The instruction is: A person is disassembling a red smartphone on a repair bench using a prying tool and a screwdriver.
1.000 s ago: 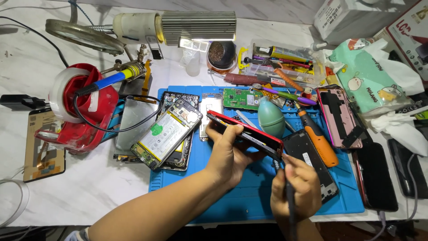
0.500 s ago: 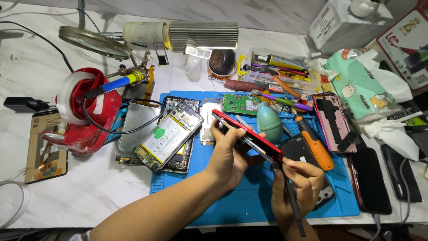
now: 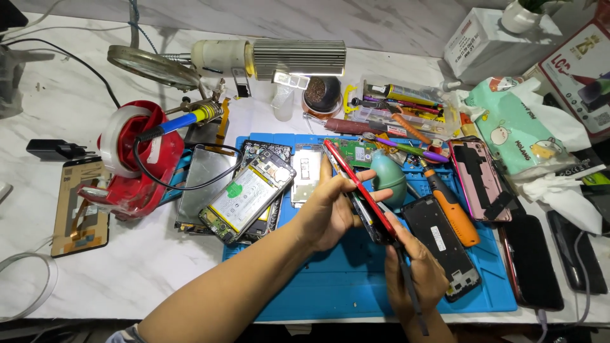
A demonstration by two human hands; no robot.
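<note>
My left hand [image 3: 330, 209] grips a red-framed phone [image 3: 356, 187] held on edge, tilted over the blue work mat [image 3: 330, 286]. My right hand [image 3: 413, 270] sits just below the phone's lower end and holds a thin dark tool [image 3: 413, 295] whose upper tip meets the phone's bottom edge. An opened phone with its battery showing [image 3: 248, 197] lies left of my left hand. A teal air blower [image 3: 387, 178] stands right behind the red phone.
A black phone frame [image 3: 441, 244], an orange screwdriver [image 3: 451, 206] and a pink phone back [image 3: 480, 178] lie to the right. A red tape dispenser [image 3: 136, 159], soldering iron [image 3: 184, 121], lamp [image 3: 279, 60], tissue pack [image 3: 515, 127] and loose screen [image 3: 79, 206] crowd the marble table.
The red phone has tipped further up onto its edge in my left hand. My right hand stays at its lower end with the tool.
</note>
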